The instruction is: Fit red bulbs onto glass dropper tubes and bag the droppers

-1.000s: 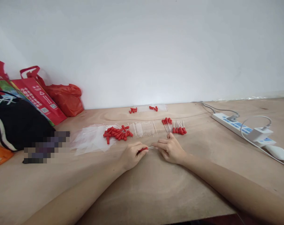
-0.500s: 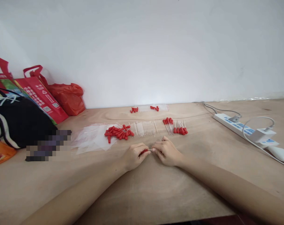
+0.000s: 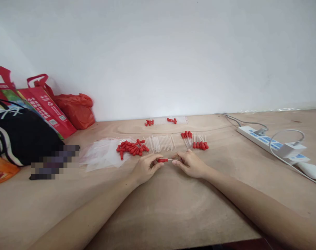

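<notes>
- Red bulb [image 3: 162, 160] pinched at one end by the left hand [image 3: 144, 169], thumb and fingers drawn in narrow around it, low over the wooden table [image 3: 158, 215].
- Thin clear tube [image 3: 170, 159] runs from the bulb's open end to the right hand [image 3: 193, 165], whose fingertips close on its far part.
- Bulb and tube look joined, I'd judge – how deeply the tube sits, I can't tell from here.
- Any move with this slim piece calls for both pinches in line and a light hold, so the tube doesn't bend or slip.
- Just beyond the hands: a heap of red bulbs [image 3: 133, 149], a row of loose tubes [image 3: 160, 143] beside it, and red-topped droppers [image 3: 187, 134] towards the right.
</notes>
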Available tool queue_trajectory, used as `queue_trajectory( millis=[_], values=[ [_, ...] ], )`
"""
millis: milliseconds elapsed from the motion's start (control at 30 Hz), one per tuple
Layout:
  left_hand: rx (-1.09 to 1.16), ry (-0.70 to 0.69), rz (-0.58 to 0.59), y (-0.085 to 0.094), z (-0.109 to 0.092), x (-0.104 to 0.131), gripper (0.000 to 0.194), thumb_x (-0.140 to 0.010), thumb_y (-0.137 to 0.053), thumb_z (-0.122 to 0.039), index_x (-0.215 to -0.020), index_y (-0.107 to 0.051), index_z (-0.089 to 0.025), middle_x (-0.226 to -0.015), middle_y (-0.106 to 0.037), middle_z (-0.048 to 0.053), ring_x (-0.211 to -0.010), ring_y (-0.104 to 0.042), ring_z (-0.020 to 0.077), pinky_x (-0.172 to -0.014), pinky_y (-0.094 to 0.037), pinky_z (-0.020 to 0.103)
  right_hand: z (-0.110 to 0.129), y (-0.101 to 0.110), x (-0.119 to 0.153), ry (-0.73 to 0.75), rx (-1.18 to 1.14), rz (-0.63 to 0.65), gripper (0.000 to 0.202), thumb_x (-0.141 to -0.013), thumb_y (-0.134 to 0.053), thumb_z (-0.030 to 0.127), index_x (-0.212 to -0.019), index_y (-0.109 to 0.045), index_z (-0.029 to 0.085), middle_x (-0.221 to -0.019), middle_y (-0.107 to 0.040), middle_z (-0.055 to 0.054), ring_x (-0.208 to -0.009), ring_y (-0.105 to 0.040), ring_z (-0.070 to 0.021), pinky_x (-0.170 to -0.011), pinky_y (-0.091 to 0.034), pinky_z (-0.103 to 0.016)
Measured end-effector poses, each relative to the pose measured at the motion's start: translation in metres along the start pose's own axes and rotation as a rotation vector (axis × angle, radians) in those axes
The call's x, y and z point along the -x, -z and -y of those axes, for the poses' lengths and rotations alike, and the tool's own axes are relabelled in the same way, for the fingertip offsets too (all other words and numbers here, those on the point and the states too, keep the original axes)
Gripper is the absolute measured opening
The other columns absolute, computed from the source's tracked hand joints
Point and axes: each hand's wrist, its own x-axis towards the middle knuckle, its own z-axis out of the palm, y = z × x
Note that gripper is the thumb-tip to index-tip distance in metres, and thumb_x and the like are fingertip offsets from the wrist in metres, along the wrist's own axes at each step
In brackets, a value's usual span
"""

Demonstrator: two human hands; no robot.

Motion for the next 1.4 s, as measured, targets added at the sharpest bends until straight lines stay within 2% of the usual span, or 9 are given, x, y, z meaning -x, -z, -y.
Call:
queue_trajectory(
  millis=[67,167,500,633,833,933,1067,1167,1400],
  values=[
    [-0.031,-0.025,0.008,-0.001,-0.001,0.0,0.019,-0.081,-0.05,-0.029,-0.094,-0.059,-0.017,-0.078,-0.061,0.002,-0.063,-0.054,0.0118,-0.062,-0.043,0.024,-0.002,-0.002,0.001,0.038,-0.041,-0.021,0.016,-0.083,-0.043,0.029,-0.089,-0.051,0.017,-0.066,-0.06,0.0,-0.058,-0.05,-0.0112,-0.066,-0.029,-0.026],
    [-0.058,-0.082,0.035,-0.002,-0.001,0.001,0.019,-0.083,-0.047,-0.028,-0.094,-0.059,-0.018,-0.081,-0.061,0.003,-0.07,-0.055,0.0133,-0.065,-0.042,0.025,-0.002,-0.006,0.0,0.096,-0.05,-0.052,0.011,-0.083,-0.042,0.023,-0.081,-0.051,0.017,-0.074,-0.063,-0.002,-0.061,-0.052,-0.0112,-0.068,-0.029,-0.027],
    [-0.093,-0.235,0.044,-0.007,0.003,0.003,0.019,-0.086,-0.043,-0.022,-0.086,-0.061,-0.016,-0.079,-0.063,0.004,-0.072,-0.056,0.0145,-0.069,-0.039,0.027,0.005,-0.011,0.0,0.119,-0.03,-0.078,0.019,-0.084,-0.04,0.023,-0.074,-0.055,0.017,-0.062,-0.061,0.001,-0.051,-0.046,-0.0085,-0.066,-0.025,-0.028],
    [-0.06,-0.176,0.069,-0.004,0.001,0.0,0.02,-0.086,-0.042,-0.023,-0.087,-0.061,-0.018,-0.081,-0.063,0.004,-0.073,-0.056,0.0143,-0.068,-0.04,0.027,0.003,-0.008,-0.001,0.115,-0.03,-0.019,0.021,-0.086,-0.038,0.024,-0.077,-0.056,0.017,-0.064,-0.061,0.001,-0.054,-0.049,-0.0091,-0.067,-0.026,-0.028],
    [0.007,-0.024,0.023,0.001,0.004,-0.004,0.02,-0.081,-0.05,-0.025,-0.098,-0.058,-0.019,-0.085,-0.059,0.003,-0.077,-0.055,0.0144,-0.071,-0.044,0.027,0.001,0.0,0.0,0.157,0.16,-0.01,0.014,-0.081,-0.046,0.025,-0.081,-0.059,0.02,-0.079,-0.061,-0.003,-0.078,-0.052,-0.0155,-0.067,-0.027,-0.028],
    [-0.039,0.038,-0.021,0.003,0.009,-0.004,0.032,-0.076,-0.056,-0.027,-0.107,-0.053,-0.019,-0.089,-0.055,0.004,-0.078,-0.054,0.0152,-0.072,-0.045,0.028,-0.008,0.004,-0.001,0.002,0.207,-0.102,0.014,-0.078,-0.048,0.025,-0.077,-0.061,0.02,-0.075,-0.062,-0.003,-0.077,-0.053,-0.0171,-0.069,-0.029,-0.03],
    [-0.066,0.053,0.035,0.004,0.012,-0.002,0.02,-0.077,-0.054,-0.025,-0.095,-0.058,-0.018,-0.087,-0.055,0.003,-0.074,-0.053,0.0142,-0.067,-0.046,0.026,-0.031,0.013,-0.011,-0.437,0.128,-0.317,0.02,-0.078,-0.045,0.03,-0.082,-0.061,0.019,-0.079,-0.064,-0.005,-0.074,-0.056,-0.0174,-0.067,-0.034,-0.028],
    [-0.093,0.03,0.076,0.004,0.011,-0.003,0.013,-0.078,-0.052,-0.023,-0.087,-0.06,-0.017,-0.083,-0.056,0.003,-0.073,-0.054,0.0144,-0.066,-0.045,0.027,-0.048,0.02,-0.021,-0.681,0.133,-0.357,0.026,-0.078,-0.043,0.034,-0.093,-0.058,0.018,-0.078,-0.065,-0.006,-0.074,-0.058,-0.0197,-0.067,-0.035,-0.03],
    [-0.098,0.013,0.078,0.003,0.012,-0.003,0.012,-0.078,-0.051,-0.021,-0.085,-0.06,-0.017,-0.082,-0.057,0.004,-0.077,-0.054,0.0156,-0.07,-0.044,0.028,-0.068,0.018,-0.032,-0.847,0.297,-0.269,0.03,-0.076,-0.043,0.028,-0.101,-0.055,0.017,-0.082,-0.066,-0.009,-0.086,-0.057,-0.025,-0.081,-0.029,-0.04]
  ],
)
